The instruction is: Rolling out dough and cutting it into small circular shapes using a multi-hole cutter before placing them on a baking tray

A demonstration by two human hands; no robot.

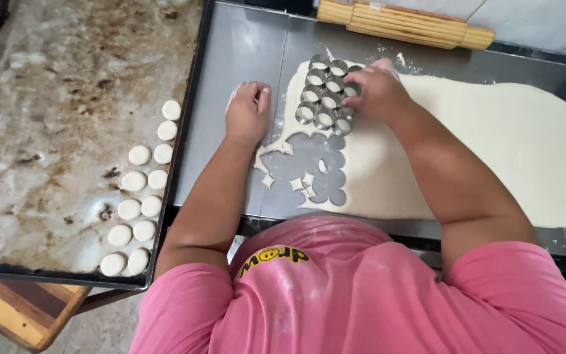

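A rolled-out sheet of pale dough (492, 151) lies on a dark metal table (237, 59). Near its left end several round holes (312, 167) show where discs were cut out. My right hand (378, 88) rests on a cluster of joined round metal cutter rings (325, 92) pressed into the dough. My left hand (247, 111) lies curled, knuckles down, on the bare table just left of the dough's edge, holding nothing that I can see.
A worn, stained baking tray (54, 131) sits on the left, with two rows of cut dough discs (142, 196) along its right edge. A wooden rolling pin (404, 23) lies at the table's far side. A wooden stool corner (21, 311) shows lower left.
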